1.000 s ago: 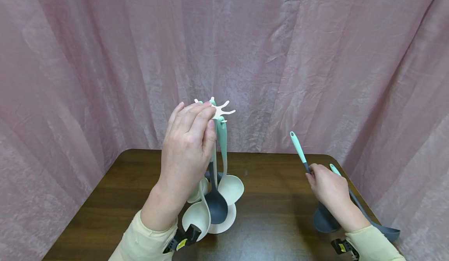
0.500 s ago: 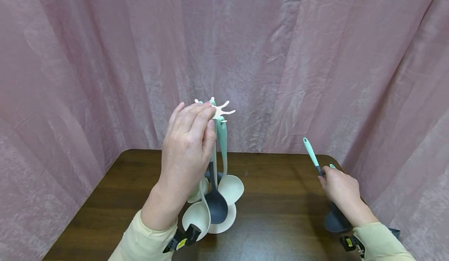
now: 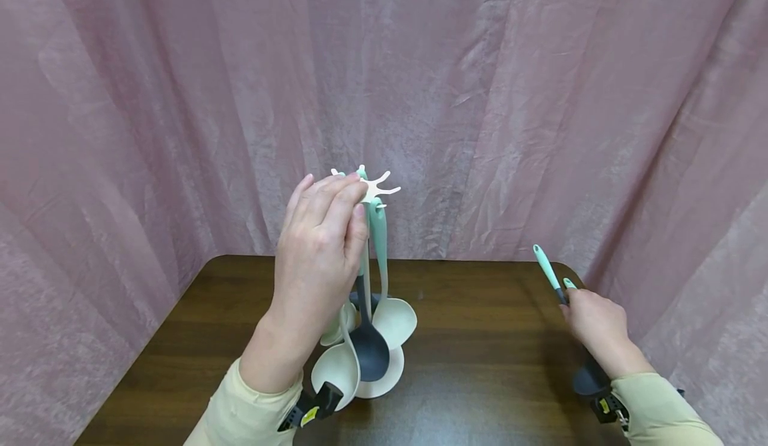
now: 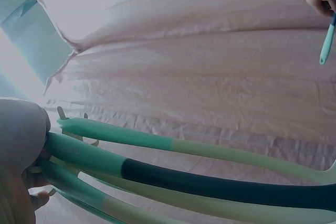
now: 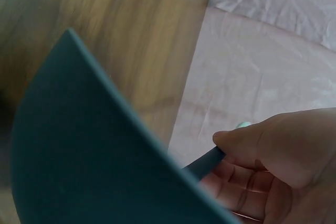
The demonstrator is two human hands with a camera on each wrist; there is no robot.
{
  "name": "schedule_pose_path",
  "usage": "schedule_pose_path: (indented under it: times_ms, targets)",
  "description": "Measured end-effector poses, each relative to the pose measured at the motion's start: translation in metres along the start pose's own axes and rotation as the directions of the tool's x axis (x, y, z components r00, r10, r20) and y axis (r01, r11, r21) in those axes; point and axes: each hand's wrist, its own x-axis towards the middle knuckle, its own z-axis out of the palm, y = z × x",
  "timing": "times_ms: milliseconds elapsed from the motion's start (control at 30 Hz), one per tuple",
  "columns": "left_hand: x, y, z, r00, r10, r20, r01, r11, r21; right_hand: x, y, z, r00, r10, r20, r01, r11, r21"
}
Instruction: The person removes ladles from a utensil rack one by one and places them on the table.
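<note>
In the head view, my left hand [image 3: 321, 233] grips the top of a white utensil stand [image 3: 375, 189], its fingers over the hub among the hooks. Mint-handled utensils hang around the stand, including a dark grey spoon [image 3: 369, 353], a cream ladle [image 3: 336, 376] and another cream one [image 3: 395, 324]. Their handles [image 4: 86, 153] run out below my left hand in the left wrist view. Over the table's right side, my right hand [image 3: 597, 323] pinches the grey shaft of a mint-handled kitchen utensil [image 3: 546, 267]. Its broad, curved dark head [image 5: 89, 145] fills much of the right wrist view.
Behind my right hand, the mint handle end of another utensil [image 3: 569, 284] shows; the sleeve and hand hide most of it. The brown wooden table [image 3: 468, 359] ends at a rounded right corner. Pink curtains [image 3: 444, 99] hang behind it.
My right hand has moved rightward and slightly down with the dark-headed utensil, now covering most of the other utensil on the table. My left hand stays on the stand.
</note>
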Motion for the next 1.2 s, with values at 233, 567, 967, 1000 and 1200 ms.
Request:
schedule_pose_path:
  times_ms: [233,567,967,1000,1200]
  targets:
    - [0.0,0.0,0.0,1.0,-0.001,-0.004,0.001,1.0,-0.001,-0.003,0.011,0.003,1.0,-0.019,-0.008,0.019,0.999,-0.036]
    - [-0.001,0.0,0.0,1.0,0.001,-0.007,-0.001,1.0,-0.007,-0.006,0.024,0.007,0.999,0.024,0.027,-0.024,0.999,-0.034]
    - [0.0,0.0,0.0,1.0,0.0,-0.005,-0.001,1.0,-0.01,-0.009,0.033,0.014,0.996,0.045,0.081,-0.04,0.997,-0.063]
    - [0.0,0.0,0.0,1.0,0.001,-0.006,-0.001,1.0,-0.009,-0.009,0.035,0.015,0.995,0.049,0.089,-0.043,0.997,-0.062]
    - [0.0,-0.001,0.0,1.0,0.005,-0.008,-0.005,1.0,-0.007,-0.01,0.04,0.016,0.988,0.079,0.131,-0.072,0.996,-0.061]
